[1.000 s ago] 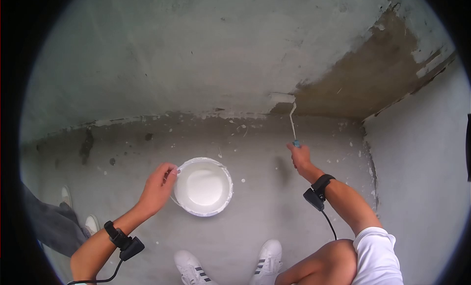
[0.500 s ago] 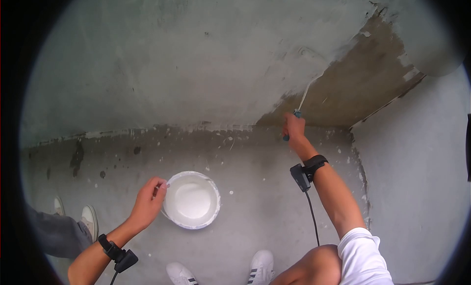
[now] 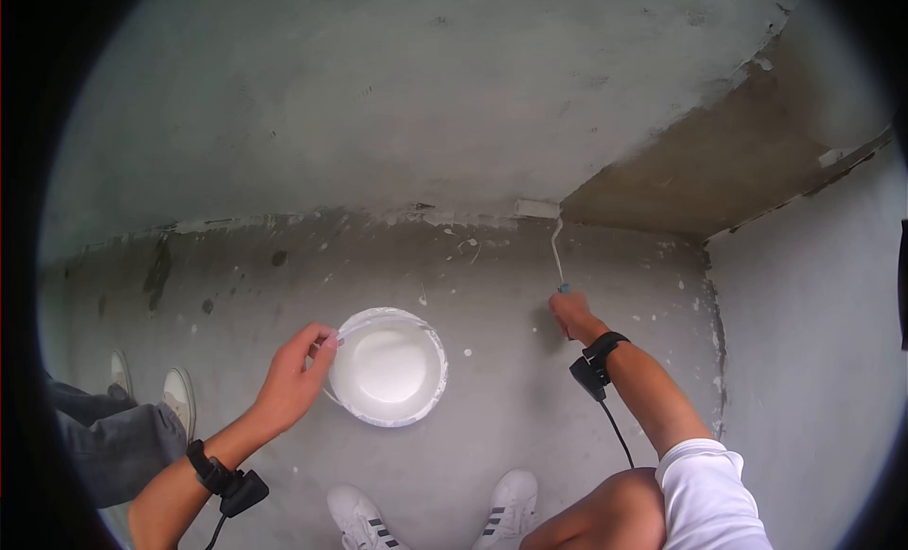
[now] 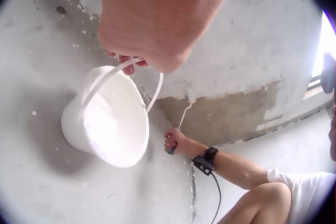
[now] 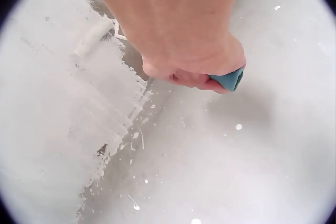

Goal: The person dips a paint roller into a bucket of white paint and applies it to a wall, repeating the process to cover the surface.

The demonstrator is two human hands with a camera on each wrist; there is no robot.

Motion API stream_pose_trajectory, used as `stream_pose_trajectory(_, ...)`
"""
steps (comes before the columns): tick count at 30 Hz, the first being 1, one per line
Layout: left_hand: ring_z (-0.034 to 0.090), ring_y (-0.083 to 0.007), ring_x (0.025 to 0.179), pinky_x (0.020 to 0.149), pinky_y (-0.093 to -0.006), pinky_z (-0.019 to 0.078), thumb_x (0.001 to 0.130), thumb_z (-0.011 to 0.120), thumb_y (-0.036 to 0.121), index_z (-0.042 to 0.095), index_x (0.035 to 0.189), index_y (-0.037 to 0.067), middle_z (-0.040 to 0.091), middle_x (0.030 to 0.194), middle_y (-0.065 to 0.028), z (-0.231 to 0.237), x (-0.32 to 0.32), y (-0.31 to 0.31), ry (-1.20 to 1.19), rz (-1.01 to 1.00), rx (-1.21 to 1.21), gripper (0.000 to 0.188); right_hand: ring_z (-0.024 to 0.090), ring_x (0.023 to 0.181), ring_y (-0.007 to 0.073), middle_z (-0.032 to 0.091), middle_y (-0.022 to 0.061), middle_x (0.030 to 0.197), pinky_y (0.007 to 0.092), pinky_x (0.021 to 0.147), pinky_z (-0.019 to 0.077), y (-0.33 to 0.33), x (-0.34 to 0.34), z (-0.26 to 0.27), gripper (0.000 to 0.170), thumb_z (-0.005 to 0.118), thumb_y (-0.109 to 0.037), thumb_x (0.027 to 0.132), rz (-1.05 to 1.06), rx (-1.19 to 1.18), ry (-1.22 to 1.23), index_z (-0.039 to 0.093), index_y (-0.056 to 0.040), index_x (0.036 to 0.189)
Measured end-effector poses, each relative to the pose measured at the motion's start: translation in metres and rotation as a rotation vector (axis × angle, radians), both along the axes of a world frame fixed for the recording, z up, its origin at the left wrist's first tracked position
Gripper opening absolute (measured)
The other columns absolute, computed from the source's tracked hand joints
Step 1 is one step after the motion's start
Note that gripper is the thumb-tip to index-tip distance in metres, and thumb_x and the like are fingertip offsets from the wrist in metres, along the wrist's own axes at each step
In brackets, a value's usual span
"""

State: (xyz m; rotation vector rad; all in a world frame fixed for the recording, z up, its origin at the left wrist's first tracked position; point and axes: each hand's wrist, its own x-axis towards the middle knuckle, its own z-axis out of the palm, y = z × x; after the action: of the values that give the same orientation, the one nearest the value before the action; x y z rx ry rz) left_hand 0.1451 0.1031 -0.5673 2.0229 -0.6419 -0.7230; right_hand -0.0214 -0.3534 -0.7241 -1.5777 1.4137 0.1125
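My right hand (image 3: 579, 315) grips the blue-green handle (image 5: 228, 79) of a paint roller. Its white roller sleeve (image 3: 537, 209) lies against the wall low down, close to where wall meets floor, at the left edge of a brown unpainted patch (image 3: 700, 172). With its fingertips, my left hand (image 3: 298, 370) holds the thin white bail (image 4: 105, 79) of a white bucket (image 4: 79, 124). The bucket has white paint (image 3: 388, 366) inside and paint smears round its rim. In the left wrist view the bail stands raised above the bucket's mouth.
Another person's grey trouser leg (image 3: 123, 446) and light shoes (image 3: 178, 399) are at the left. My white striped shoes (image 3: 511, 507) are below the bucket. A side wall (image 3: 804, 314) rises at the right. Paint splatters dot the grey floor (image 3: 492, 399).
The roller went up the wall beside the brown patch, then back down to the wall's base. White now covers the patch's lower left tip. My left hand keeps hold of the bail.
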Motion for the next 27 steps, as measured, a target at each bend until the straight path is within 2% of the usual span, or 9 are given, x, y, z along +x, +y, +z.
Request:
stream_pose_trajectory(3, 0.056, -0.0096, 0.077, 0.063, -0.0249, 0.0412, 0.103, 0.052, 0.024, 0.06, 0.107, 0.003, 0.061, 0.09, -0.0013, 0.005, -0.004, -0.002, 0.008, 0.003, 0.009, 0.022, 0.046, 0.041, 0.0158, 0.049, 0.0047, 0.053, 0.0365, 0.038, 0.0342, -0.022, -0.013, -0.02, 0.03, 0.064, -0.026, 0.084, 0.238, 0.015, -0.121, 0.055, -0.0039, 0.066)
stream_pose_trajectory(9, 0.057, -0.0103, 0.077, 0.065, -0.0259, 0.0425, 0.103, 0.052, 0.023, 0.06, 0.106, 0.003, 0.062, 0.086, -0.0021, 0.007, -0.007, -0.003, -0.017, -0.033, 0.014, 0.022, 0.043, 0.039, 0.0147, 0.048, 0.0036, 0.051, 0.033, 0.039, 0.0317, -0.02, -0.015, 0.015, 0.032, 0.065, -0.023, 0.082, 0.339, 0.142, -0.298, 0.053, -0.0052, 0.058)
stream_pose_trajectory(12, 0.057, -0.0132, 0.076, 0.068, -0.029, 0.044, 0.101, 0.054, 0.021, 0.06, 0.105, 0.002, 0.063, 0.082, -0.0048, 0.013, -0.009, -0.005, 0.019, -0.045, -0.006, 0.021, 0.048, 0.041, 0.0166, 0.051, 0.0055, 0.053, 0.0345, 0.041, 0.0339, -0.015, -0.007, 0.022, 0.029, 0.063, -0.023, 0.081, 0.124, -0.028, -0.124, 0.056, -0.0035, 0.06)
stream_pose_trajectory(15, 0.058, -0.0143, 0.075, 0.069, -0.0305, 0.0448, 0.099, 0.055, 0.019, 0.06, 0.103, 0.001, 0.062, 0.077, -0.0053, 0.021, -0.016, -0.007, 0.069, -0.052, 0.003, 0.019, 0.057, 0.05, 0.0233, 0.058, 0.0121, 0.058, 0.0401, 0.048, 0.0414, -0.02, -0.017, 0.03, 0.028, 0.063, -0.023, 0.08, 0.049, -0.282, -0.027, 0.061, 0.0023, 0.066)
stream_pose_trajectory(18, 0.057, -0.0137, 0.074, 0.069, -0.0305, 0.0449, 0.099, 0.055, 0.019, 0.059, 0.102, 0.0, 0.062, 0.076, -0.0046, 0.026, -0.021, -0.008, 0.059, -0.079, -0.019, 0.019, 0.063, 0.062, 0.0298, 0.064, 0.0192, 0.066, 0.0449, 0.06, 0.047, -0.044, -0.025, 0.038, 0.031, 0.063, -0.023, 0.079, 0.037, -0.483, -0.005, 0.064, 0.0074, 0.074)
stream_pose_trajectory(21, 0.057, -0.0133, 0.073, 0.068, -0.0305, 0.0449, 0.099, 0.055, 0.019, 0.059, 0.101, 0.0, 0.061, 0.075, -0.0043, 0.021, -0.022, -0.007, 0.039, -0.094, -0.043, 0.019, 0.065, 0.067, 0.0335, 0.065, 0.0232, 0.071, 0.0458, 0.067, 0.0483, -0.037, -0.02, 0.092, 0.034, 0.064, -0.024, 0.078, 0.037, -0.593, -0.139, 0.063, 0.01, 0.076)
stream_pose_trajectory(27, 0.057, -0.0131, 0.072, 0.067, -0.0299, 0.0446, 0.099, 0.056, 0.018, 0.06, 0.1, -0.001, 0.061, 0.075, -0.0046, 0.024, -0.024, -0.005, 0.057, -0.08, -0.05, 0.019, 0.057, 0.061, 0.0262, 0.062, 0.0176, 0.066, 0.0429, 0.063, 0.0453, -0.034, 0.011, 0.157, 0.032, 0.064, -0.024, 0.077, -0.039, -0.647, -0.294, 0.06, 0.0075, 0.071)
